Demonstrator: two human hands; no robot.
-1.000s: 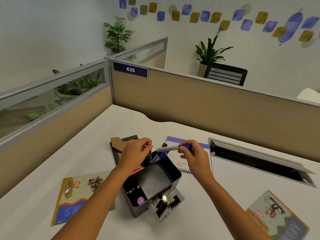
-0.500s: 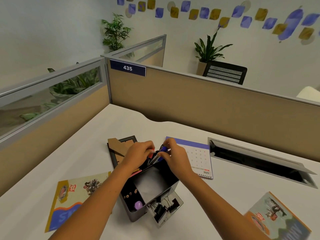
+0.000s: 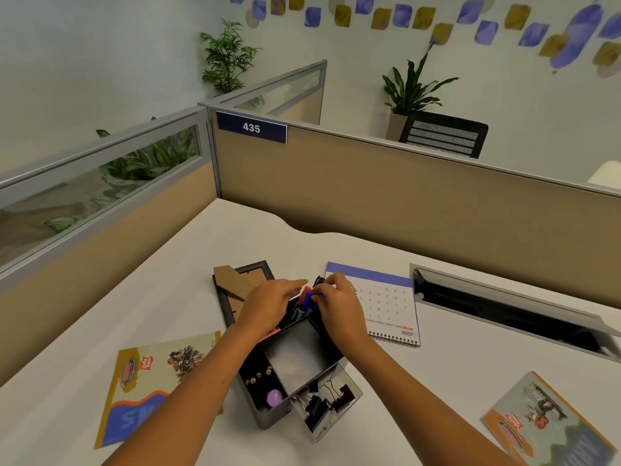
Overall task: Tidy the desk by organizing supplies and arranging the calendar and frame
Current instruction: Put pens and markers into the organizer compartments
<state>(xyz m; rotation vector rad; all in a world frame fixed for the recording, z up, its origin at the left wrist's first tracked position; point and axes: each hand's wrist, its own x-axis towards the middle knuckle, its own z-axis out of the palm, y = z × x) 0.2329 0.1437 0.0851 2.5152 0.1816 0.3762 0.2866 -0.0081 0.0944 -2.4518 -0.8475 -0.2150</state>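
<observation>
A dark grey desk organizer (image 3: 268, 422) stands in the middle of the white desk (image 3: 235, 243), its small drawer open and full of black binder clips (image 3: 322, 403). Both hands hover over its far pen compartment. My right hand (image 3: 339, 307) pinches the blue-capped marker (image 3: 307, 299), which stands in that compartment. My left hand (image 3: 268, 302) touches the markers beside it with its fingers stretched out. A picture frame (image 3: 235, 284) lies face down behind the left hand. A June desk calendar (image 3: 389, 304) lies flat to the right.
A yellow and blue booklet (image 3: 151, 381) lies at the left front, another booklet (image 3: 551, 422) at the right front. An open cable tray (image 3: 510, 311) is sunk into the desk at the right. Beige partition walls (image 3: 369, 190) close off the back and left.
The right hand brought the blue marker from level above the organizer down into the pen compartment. The left hand let go of the red-capped marker and spread its fingers.
</observation>
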